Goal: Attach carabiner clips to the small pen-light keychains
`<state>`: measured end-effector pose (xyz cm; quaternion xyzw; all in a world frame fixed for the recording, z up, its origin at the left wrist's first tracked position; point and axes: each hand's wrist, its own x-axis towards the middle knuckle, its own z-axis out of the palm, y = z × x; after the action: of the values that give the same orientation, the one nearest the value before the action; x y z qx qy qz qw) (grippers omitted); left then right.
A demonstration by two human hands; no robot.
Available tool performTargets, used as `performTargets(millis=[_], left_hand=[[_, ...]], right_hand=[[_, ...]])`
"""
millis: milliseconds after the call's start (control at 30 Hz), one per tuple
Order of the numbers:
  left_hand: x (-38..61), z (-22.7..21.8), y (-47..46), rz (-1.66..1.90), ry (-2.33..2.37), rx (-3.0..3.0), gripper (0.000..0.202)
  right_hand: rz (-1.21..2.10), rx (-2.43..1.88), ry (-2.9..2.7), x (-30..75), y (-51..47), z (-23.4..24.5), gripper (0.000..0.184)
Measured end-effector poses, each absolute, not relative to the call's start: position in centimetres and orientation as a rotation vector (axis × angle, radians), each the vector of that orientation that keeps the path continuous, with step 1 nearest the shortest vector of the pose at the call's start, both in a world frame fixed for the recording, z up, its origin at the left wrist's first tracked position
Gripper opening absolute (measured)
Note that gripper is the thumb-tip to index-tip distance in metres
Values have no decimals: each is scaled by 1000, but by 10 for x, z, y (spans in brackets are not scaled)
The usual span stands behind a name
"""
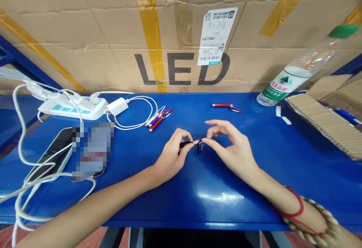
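Observation:
My left hand point(173, 154) is closed round the body of a small black keychain torch point(189, 143), held just above the blue tabletop point(215, 187). My right hand point(229, 146) pinches the torch's tail end, where a black clip point(200, 148) hangs down. Both hands meet at the middle of the table. A bundle of similar small torches, red, purple and silver point(157, 118), lies behind my left hand. One more red torch with a clip point(225, 106) lies behind my right hand.
A white power strip point(74, 107) with plugs and a charger point(117, 106) sits at the back left, white cables trailing over a phone point(53, 153). A plastic water bottle point(296, 71) lies at the back right beside corrugated cardboard point(325, 123). A large carton point(181, 33) walls off the back.

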<state>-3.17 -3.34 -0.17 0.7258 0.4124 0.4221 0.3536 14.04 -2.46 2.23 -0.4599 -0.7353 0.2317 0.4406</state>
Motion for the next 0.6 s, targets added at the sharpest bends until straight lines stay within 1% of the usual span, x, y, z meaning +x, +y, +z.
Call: performTargets(millis=[100, 267, 333, 467, 600], left_hand=[[-32, -1, -34, 1058, 1041, 1918, 3], [-32, 0, -35, 994, 1000, 2046, 8], [-32, -1, -35, 1000, 971, 2092, 12], [-33, -2, -36, 1004, 946, 2097, 18], [-34, -2, -35, 989, 958, 2043, 18]], right_hand=[[576, -1146, -1836, 142, -26, 25, 25], [672, -1093, -1996, 140, -27, 22, 36], [731, -1031, -2107, 138, -28, 18, 37], [828, -938, -2230, 137, -28, 12, 31], [764, -981, -2289, 138, -26, 11, 26]])
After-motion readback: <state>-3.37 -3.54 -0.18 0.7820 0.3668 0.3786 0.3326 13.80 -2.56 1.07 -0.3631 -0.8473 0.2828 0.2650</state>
